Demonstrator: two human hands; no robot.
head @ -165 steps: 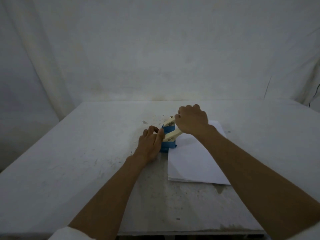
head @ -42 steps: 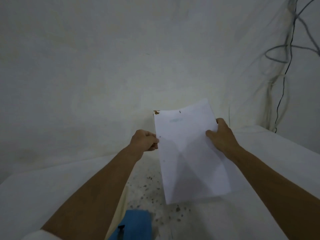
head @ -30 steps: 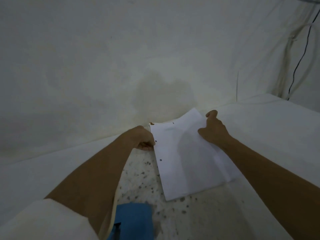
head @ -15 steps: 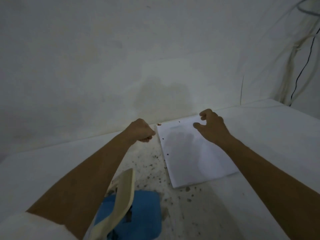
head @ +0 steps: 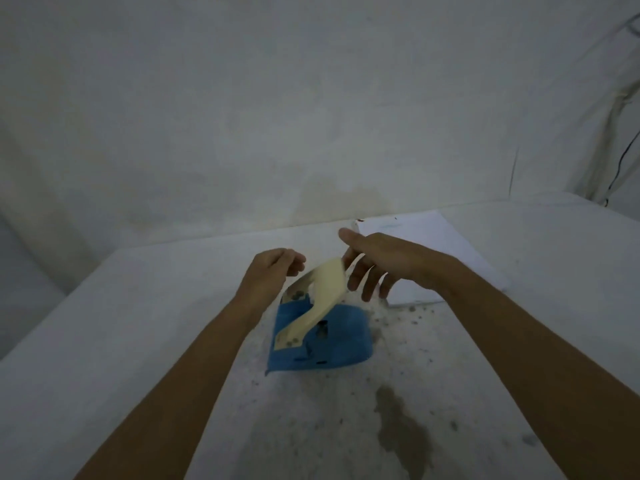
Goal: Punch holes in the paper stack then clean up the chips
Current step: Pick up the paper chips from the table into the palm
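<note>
A blue hole punch (head: 322,341) with a cream lever stands mid-table, its lever raised and pointing away from me. My right hand (head: 377,265) hovers over the lever's tip with fingers spread and empty. Just left of the lever, my left hand (head: 277,268) is loosely curled and holds nothing I can see. The white paper stack (head: 429,244) lies flat at the far right of the table, partly hidden behind my right hand. Small dark chips (head: 412,317) are scattered on the table around the punch and along the stack's near edge.
The white table (head: 138,341) meets a white draped backdrop behind. A dark stain (head: 398,420) marks the surface in front of the punch. Black cables (head: 620,168) hang at the far right.
Both hands let go of the paper stack, which now lies on the table. They drew back toward the hole punch, and the view tilted down.
</note>
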